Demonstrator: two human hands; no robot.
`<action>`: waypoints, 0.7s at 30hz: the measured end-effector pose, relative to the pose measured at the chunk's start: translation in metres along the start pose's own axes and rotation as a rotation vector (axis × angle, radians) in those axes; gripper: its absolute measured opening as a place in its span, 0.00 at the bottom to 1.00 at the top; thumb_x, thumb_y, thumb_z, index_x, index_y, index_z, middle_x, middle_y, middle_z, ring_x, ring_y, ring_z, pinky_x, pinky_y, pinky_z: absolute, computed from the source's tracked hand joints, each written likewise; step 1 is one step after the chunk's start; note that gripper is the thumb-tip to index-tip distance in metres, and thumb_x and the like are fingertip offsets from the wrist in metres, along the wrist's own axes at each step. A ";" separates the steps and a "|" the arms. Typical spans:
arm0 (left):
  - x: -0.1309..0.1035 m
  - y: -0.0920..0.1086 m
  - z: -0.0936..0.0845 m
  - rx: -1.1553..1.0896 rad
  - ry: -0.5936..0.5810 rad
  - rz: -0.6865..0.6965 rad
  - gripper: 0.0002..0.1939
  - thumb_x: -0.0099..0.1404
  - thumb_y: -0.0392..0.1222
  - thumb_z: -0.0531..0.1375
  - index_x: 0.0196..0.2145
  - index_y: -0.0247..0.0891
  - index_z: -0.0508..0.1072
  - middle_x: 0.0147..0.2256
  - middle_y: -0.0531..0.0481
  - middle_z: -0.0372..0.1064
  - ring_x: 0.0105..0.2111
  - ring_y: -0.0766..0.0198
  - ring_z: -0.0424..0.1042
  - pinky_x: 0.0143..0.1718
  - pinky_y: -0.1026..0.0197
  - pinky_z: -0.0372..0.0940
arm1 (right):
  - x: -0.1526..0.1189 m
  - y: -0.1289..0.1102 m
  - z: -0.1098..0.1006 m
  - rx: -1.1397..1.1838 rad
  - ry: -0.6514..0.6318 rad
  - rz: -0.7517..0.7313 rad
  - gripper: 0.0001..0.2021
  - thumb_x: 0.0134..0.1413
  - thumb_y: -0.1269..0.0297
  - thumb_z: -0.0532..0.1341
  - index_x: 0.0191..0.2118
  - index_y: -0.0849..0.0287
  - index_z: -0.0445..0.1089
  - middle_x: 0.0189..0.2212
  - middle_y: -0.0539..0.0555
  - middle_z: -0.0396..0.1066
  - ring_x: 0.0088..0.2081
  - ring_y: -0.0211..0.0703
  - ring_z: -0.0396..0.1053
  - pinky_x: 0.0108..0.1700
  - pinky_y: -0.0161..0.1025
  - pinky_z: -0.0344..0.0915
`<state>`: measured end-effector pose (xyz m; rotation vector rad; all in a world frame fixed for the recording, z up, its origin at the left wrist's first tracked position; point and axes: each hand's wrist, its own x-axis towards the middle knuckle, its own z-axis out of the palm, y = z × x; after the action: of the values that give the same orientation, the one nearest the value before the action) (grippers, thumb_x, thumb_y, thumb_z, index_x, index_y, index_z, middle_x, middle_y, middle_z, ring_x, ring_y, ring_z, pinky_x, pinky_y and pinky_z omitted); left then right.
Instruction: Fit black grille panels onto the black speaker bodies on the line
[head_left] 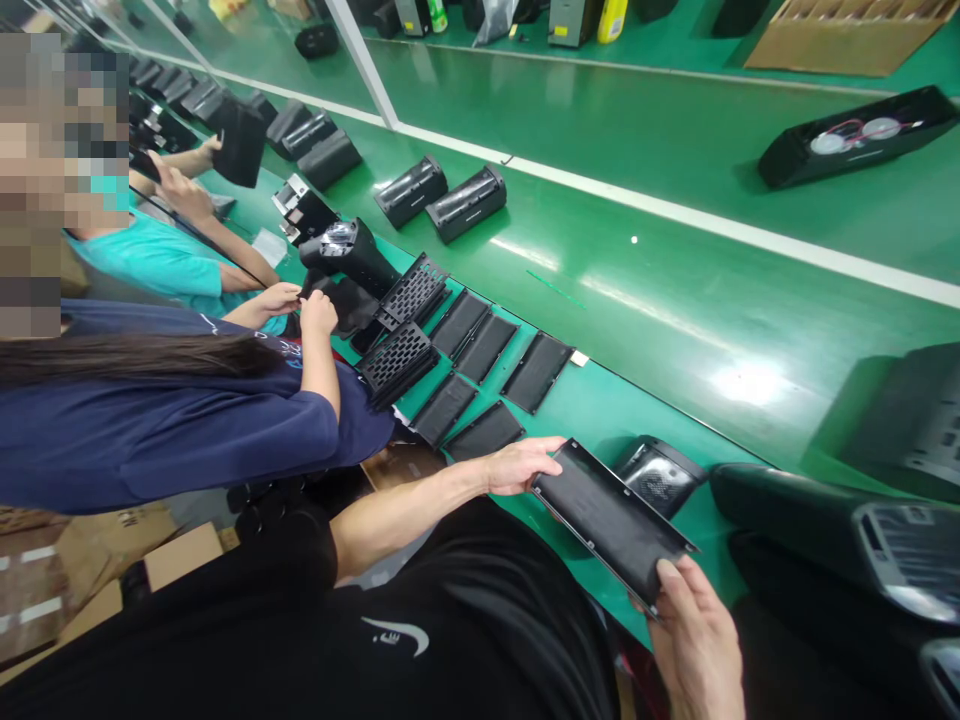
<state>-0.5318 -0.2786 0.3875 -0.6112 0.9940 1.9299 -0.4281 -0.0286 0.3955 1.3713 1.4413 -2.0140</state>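
A black rectangular plastic panel (611, 520) with raised edges and small clips is held up in front of me, its hollow inner side facing me. My left hand (523, 466) grips its far left end, thumb on top and fingers mostly hidden beneath. At the near right end, my right hand (694, 615) pinches the corner with the thumb over the inner face. Behind the panel, a black speaker housing (661, 474) rests on the green bench (592, 415). Several similar black panels (537, 372) lie on the bench to the left.
Perforated black grilles (400, 362) are stacked beside a co-worker in a navy shirt (187, 420). Large black speaker housings (787, 510) stand close on my right. Across a green conveyor (637, 250) sit more speakers (469, 203), one with exposed red wires (862, 135). Cardboard boxes (184, 555) lie below left.
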 end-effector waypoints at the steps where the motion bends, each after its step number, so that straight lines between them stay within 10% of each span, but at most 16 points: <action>1: 0.000 0.001 0.001 0.004 0.007 0.000 0.25 0.49 0.36 0.68 0.47 0.36 0.76 0.34 0.52 0.75 0.30 0.68 0.71 0.37 0.64 0.64 | -0.001 -0.001 0.002 0.001 0.005 0.000 0.31 0.30 0.51 0.80 0.42 0.57 0.72 0.25 0.45 0.66 0.25 0.33 0.59 0.29 0.31 0.64; 13: 0.000 -0.001 -0.003 -0.041 0.023 0.005 0.21 0.51 0.35 0.69 0.45 0.37 0.77 0.32 0.53 0.75 0.29 0.68 0.72 0.36 0.65 0.64 | -0.002 0.000 0.005 0.004 -0.020 -0.008 0.28 0.34 0.50 0.80 0.39 0.56 0.71 0.17 0.38 0.47 0.20 0.29 0.45 0.26 0.29 0.60; 21: 0.007 0.007 -0.024 -0.181 -0.305 -0.139 0.36 0.64 0.73 0.57 0.46 0.35 0.77 0.37 0.42 0.79 0.32 0.57 0.77 0.38 0.56 0.70 | -0.004 -0.002 -0.002 -0.020 0.013 -0.008 0.32 0.34 0.49 0.79 0.47 0.54 0.74 0.20 0.42 0.59 0.20 0.34 0.55 0.22 0.31 0.58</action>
<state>-0.5406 -0.2976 0.3720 -0.4555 0.5762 1.9302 -0.4257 -0.0270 0.4000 1.3754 1.4712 -1.9940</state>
